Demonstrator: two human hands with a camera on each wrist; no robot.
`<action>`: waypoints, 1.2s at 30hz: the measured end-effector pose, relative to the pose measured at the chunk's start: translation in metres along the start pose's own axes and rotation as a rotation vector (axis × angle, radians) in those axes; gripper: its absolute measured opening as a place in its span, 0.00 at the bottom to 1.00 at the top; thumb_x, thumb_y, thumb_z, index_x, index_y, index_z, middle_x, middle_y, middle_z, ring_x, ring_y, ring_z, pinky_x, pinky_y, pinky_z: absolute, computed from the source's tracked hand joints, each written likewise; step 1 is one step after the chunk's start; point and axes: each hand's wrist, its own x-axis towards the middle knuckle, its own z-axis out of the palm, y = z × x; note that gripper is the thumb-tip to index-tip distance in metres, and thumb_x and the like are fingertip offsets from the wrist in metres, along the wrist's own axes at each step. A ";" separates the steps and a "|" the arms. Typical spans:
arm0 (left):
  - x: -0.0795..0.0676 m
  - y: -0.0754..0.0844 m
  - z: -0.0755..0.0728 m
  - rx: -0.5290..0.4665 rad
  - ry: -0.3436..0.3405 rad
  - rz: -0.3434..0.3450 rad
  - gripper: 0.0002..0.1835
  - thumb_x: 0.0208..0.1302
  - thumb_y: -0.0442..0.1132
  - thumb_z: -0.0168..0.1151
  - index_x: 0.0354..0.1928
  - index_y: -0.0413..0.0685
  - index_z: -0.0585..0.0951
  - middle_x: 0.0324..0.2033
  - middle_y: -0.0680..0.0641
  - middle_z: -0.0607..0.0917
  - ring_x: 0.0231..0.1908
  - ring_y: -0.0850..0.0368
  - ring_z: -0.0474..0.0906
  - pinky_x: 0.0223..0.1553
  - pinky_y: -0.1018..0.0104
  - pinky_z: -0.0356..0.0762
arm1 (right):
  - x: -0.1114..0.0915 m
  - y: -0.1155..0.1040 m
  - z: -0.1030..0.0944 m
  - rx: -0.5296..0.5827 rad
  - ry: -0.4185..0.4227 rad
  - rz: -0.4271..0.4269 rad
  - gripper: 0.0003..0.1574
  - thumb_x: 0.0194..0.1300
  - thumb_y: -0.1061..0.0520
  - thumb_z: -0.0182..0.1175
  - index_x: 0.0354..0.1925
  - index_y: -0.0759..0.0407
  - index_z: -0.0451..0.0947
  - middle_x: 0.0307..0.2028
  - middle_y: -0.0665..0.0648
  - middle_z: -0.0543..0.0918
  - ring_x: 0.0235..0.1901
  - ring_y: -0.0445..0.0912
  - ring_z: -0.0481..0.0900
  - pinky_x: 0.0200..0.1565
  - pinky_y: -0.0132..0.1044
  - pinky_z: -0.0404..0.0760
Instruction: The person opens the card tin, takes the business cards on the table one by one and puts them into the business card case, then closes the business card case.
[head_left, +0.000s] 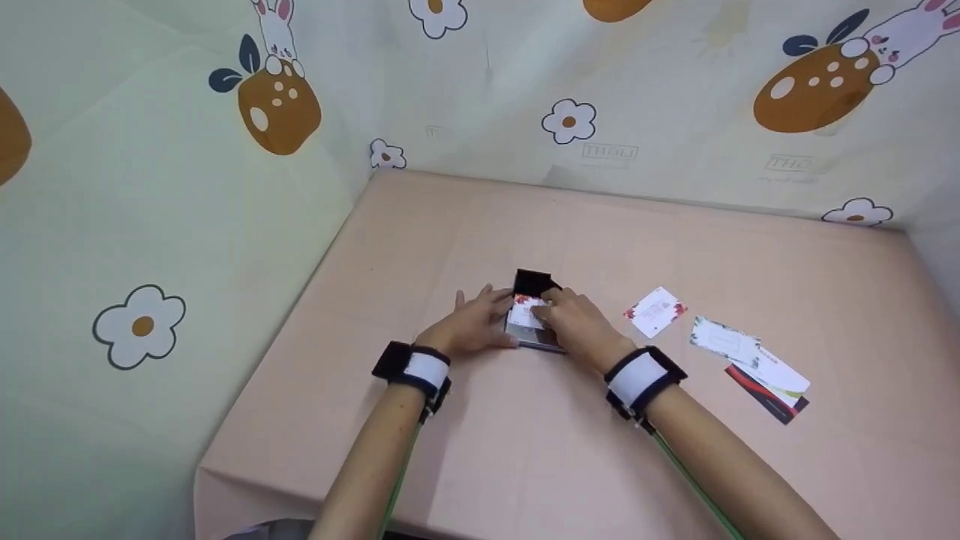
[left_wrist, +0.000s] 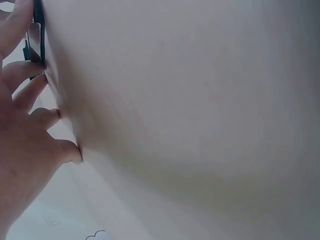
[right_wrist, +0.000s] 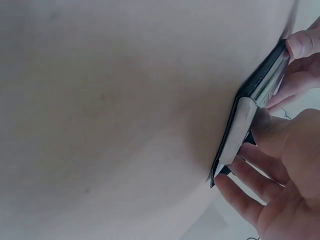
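A black card holder (head_left: pixel 534 283) lies opened out on the table, with clear sleeves inside. A white card with red flower print (head_left: pixel 527 313) is in it. My left hand (head_left: pixel 471 324) holds the holder's left side, thumb at the near corner and other fingers spread along the edge and table. In the left wrist view only a sliver of the holder (left_wrist: pixel 36 42) shows beside the left hand (left_wrist: pixel 22 115). My right hand (head_left: pixel 589 322) curls at the holder's right side, its thumb on the card. Its fingers (right_wrist: pixel 250 172) lie along the holder's edge in the right wrist view.
To the right, another white card with red corners (head_left: pixel 655 312) lies flat. Beyond it a floral-bordered card (head_left: pixel 724 341) overlaps a white and green card (head_left: pixel 776 375) and a black and red card (head_left: pixel 769 397). Patterned cloth walls (head_left: pixel 480 90) border the pink-covered table (head_left: pixel 465 232).
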 end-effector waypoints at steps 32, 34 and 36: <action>0.000 0.000 -0.001 0.022 -0.004 0.024 0.41 0.56 0.54 0.61 0.68 0.47 0.58 0.71 0.52 0.52 0.72 0.45 0.36 0.65 0.35 0.24 | -0.020 -0.011 0.009 -0.115 0.094 -0.152 0.22 0.54 0.66 0.60 0.50 0.60 0.78 0.43 0.62 0.79 0.41 0.55 0.76 0.38 0.47 0.75; 0.000 0.000 -0.001 0.027 -0.004 0.022 0.41 0.56 0.55 0.61 0.68 0.47 0.58 0.71 0.52 0.52 0.72 0.45 0.37 0.65 0.35 0.24 | -0.021 -0.013 0.008 -0.131 0.088 -0.153 0.23 0.54 0.65 0.61 0.51 0.61 0.77 0.43 0.62 0.79 0.42 0.55 0.76 0.39 0.47 0.75; 0.000 0.000 -0.001 0.030 -0.007 0.017 0.42 0.55 0.55 0.61 0.68 0.46 0.58 0.71 0.52 0.52 0.72 0.45 0.36 0.66 0.36 0.24 | -0.021 -0.014 0.008 -0.144 0.076 -0.148 0.24 0.54 0.64 0.62 0.52 0.61 0.76 0.44 0.61 0.78 0.43 0.54 0.76 0.40 0.47 0.75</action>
